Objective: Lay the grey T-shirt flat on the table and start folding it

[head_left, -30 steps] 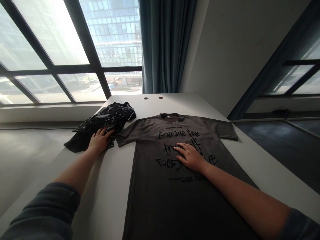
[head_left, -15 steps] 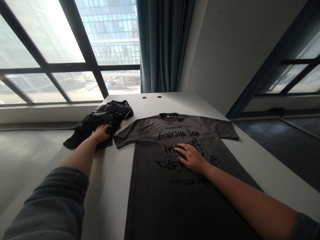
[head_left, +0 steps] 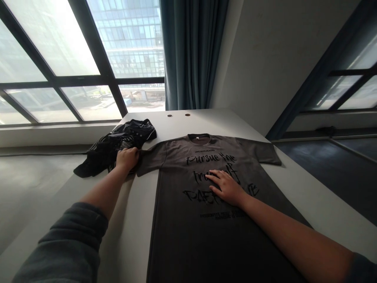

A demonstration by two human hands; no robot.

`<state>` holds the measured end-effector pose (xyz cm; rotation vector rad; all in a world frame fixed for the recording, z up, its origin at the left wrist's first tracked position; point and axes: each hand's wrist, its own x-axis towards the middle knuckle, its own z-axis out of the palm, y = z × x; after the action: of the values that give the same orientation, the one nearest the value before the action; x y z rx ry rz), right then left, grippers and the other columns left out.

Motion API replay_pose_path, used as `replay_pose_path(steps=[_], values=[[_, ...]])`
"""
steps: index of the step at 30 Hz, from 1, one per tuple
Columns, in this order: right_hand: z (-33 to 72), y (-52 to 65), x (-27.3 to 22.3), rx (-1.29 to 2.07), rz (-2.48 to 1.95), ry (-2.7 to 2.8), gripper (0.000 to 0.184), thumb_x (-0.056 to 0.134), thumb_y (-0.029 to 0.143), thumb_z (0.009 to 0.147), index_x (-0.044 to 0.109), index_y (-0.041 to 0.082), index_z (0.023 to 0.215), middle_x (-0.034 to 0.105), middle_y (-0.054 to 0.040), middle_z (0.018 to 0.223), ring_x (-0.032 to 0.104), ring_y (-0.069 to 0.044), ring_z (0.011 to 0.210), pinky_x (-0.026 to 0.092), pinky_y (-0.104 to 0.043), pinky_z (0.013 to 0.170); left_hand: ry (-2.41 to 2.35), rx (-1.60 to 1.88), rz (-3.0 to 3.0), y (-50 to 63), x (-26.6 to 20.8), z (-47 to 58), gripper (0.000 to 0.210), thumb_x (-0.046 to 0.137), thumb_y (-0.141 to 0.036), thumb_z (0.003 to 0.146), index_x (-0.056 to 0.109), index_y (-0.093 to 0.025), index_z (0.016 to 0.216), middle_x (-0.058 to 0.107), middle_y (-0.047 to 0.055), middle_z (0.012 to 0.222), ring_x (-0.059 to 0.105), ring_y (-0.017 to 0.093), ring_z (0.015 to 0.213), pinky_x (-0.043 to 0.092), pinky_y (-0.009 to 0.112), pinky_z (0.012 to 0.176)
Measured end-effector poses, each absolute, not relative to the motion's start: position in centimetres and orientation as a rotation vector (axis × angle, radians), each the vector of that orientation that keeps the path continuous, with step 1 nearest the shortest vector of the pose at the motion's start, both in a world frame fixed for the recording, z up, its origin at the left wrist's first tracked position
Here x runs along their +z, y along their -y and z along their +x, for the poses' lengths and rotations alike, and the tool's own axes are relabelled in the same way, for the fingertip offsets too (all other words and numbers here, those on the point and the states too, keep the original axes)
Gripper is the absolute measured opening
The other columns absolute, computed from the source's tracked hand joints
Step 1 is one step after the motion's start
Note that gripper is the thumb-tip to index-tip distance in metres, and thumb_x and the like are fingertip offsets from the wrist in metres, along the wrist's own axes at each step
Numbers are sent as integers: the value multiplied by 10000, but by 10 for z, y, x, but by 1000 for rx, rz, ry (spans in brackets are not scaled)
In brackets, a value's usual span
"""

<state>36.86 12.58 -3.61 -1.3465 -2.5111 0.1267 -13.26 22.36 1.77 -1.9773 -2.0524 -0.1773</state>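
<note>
Both hands (head_left: 127, 158) (head_left: 226, 188) at dark grey T-shirt (head_left: 188, 239)

Two hands (head_left: 128, 158) (head_left: 226, 188), one T-shirt (head_left: 188, 239), one clothes pile (head_left: 131, 131), one table (head_left: 218, 122)

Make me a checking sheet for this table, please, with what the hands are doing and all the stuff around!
Surface: white table, two round holes near its far end.
Job's things: dark grey T-shirt, spread out, print up, collar away from the person.
Clutter: rumpled black clothes, left of the T-shirt.
Left hand: fingers curled beside the T-shirt's sleeve; grip hidden.
Right hand: fingers spread on the print.
Cables: none can be made out for sure.
Surroundings: window, blue curtain, pale wall.
</note>
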Motion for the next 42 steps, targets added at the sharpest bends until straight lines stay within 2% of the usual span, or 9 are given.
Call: replay_pose_path(steps=[7, 13, 16, 20, 26, 30, 35, 39, 42], values=[[369, -125, -34, 148, -1356, 2503, 505, 542, 424, 1025, 633, 269, 1496, 556, -126, 1572, 517, -333, 1451, 349, -582, 1260, 2245, -203, -1720, -249, 38, -140, 393, 555, -380, 929, 692, -158, 1224, 707, 223, 1239, 581, 411, 1193, 406, 479, 937], [371, -127, -36, 161, -1344, 2540, 522, 535, 441, 1030, 601, 303, 1530, 527, -111, 1607, 487, -330, 1481, 327, -590, 1271, 1877, -168, -2107, -243, 31, -107, 407, 400, -199, 981, 759, -194, 1173, 693, 190, 1264, 564, 382, 1242, 373, 533, 1041], [372, -129, -38, 154, -1350, 2541, 530, 530, 449, 1033, 589, 319, 1544, 519, -107, 1616, 473, -337, 1491, 320, -603, 1271, 1832, -52, -2311, -238, 11, -90, 442, 390, -313, 1028, 717, -186, 1298, 686, 176, 1342, 605, 347, 1240, 408, 486, 1060], [372, -128, -36, 173, -1363, 2546, 535, 538, 446, 1033, 587, 307, 1548, 512, -111, 1623, 466, -335, 1496, 318, -598, 1273, 2060, 15, -2223, -244, -12, -88, 596, 307, -483, 1069, 581, -168, 1495, 537, 187, 1592, 530, 361, 1406, 429, 477, 1099], [372, -127, -37, 192, -1340, 2547, 539, 541, 476, 1037, 594, 282, 1538, 499, -113, 1626, 466, -322, 1489, 327, -564, 1271, 2232, 94, -2125, -251, -8, -87, 633, 277, -439, 1071, 510, -101, 1552, 422, 233, 1676, 437, 390, 1511, 402, 532, 1150], [402, -156, -34, 67, -1324, 2435, 482, 497, 443, 1046, 670, 222, 1438, 552, -142, 1550, 471, -318, 1460, 381, -512, 1239, 2060, -54, -2157, -219, 2, -47, 607, 307, -400, 1074, 518, -74, 1541, 414, 227, 1684, 412, 387, 1526, 387, 547, 1172], [507, -225, -6, -129, -1867, 2016, 444, 471, 360, 1013, 727, 146, 1304, 659, -192, 1346, 546, -353, 1308, 412, -518, 1176, 1641, -339, -2510, -139, 0, 22, 559, 383, -467, 1083, 548, -213, 1553, 485, 125, 1663, 456, 329, 1518, 370, 502, 1231], [593, -259, 7, -49, -2595, 1302, 593, 524, 474, 994, 662, 66, 1402, 549, -303, 1454, 487, -456, 1351, 448, -579, 1071, 1368, -390, -2785, -72, -11, 61, 569, 421, -493, 1085, 502, -275, 1605, 452, 81, 1690, 414, 316, 1556, 336, 527, 1281], [626, -268, 0, 111, -2730, 1197, 654, 587, 541, 967, 668, 55, 1398, 527, -334, 1453, 490, -462, 1351, 461, -546, 1036, 1276, -320, -2902, -38, -17, 79, 585, 444, -498, 1084, 433, -341, 1647, 399, 63, 1722, 390, 319, 1573, 338, 556, 1285]])
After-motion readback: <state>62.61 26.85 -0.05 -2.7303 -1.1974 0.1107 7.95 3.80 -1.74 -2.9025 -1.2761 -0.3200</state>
